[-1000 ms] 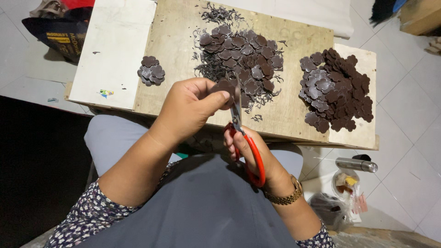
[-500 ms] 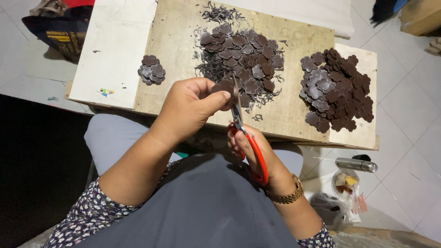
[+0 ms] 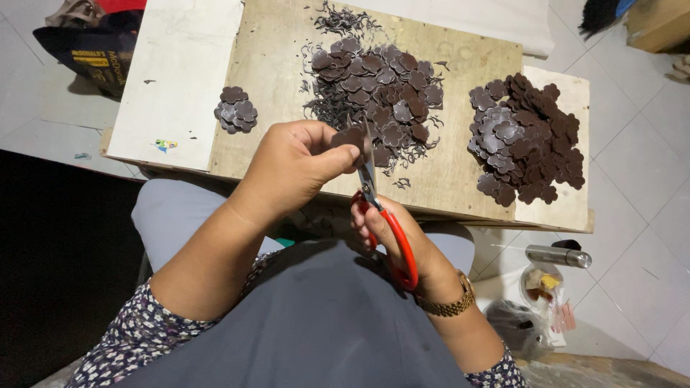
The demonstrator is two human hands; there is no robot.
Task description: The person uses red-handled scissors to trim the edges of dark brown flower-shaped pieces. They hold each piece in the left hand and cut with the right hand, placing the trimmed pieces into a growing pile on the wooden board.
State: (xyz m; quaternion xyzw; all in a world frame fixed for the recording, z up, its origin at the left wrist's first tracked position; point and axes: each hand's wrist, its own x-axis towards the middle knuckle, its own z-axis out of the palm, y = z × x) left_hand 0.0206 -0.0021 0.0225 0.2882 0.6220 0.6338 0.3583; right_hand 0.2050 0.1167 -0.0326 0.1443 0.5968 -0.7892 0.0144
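Observation:
My left hand (image 3: pixel 298 165) pinches a small dark brown flower-shaped piece (image 3: pixel 347 136) between thumb and fingers, just above the front edge of a plywood board (image 3: pixel 460 172). My right hand (image 3: pixel 392 237) grips red-handled scissors (image 3: pixel 381 215) whose blades point up and meet the edge of that piece. Beyond them lies a middle heap of brown flower pieces (image 3: pixel 381 90) mixed with thin curled trimmings. A second heap (image 3: pixel 525 140) lies on the right, and a small pile (image 3: pixel 235 110) sits to the left.
A white sheet (image 3: pixel 180 79) covers the board's left part. The board rests across my lap. On the tiled floor at the right are a metal cylinder (image 3: pixel 557 255) and a plastic bag (image 3: pixel 543 284). A dark bag (image 3: pixel 90 43) lies at the far left.
The brown piece has turned slightly in my left fingers and the scissor blades have shifted a little along its edge. The heaps on the board are unchanged.

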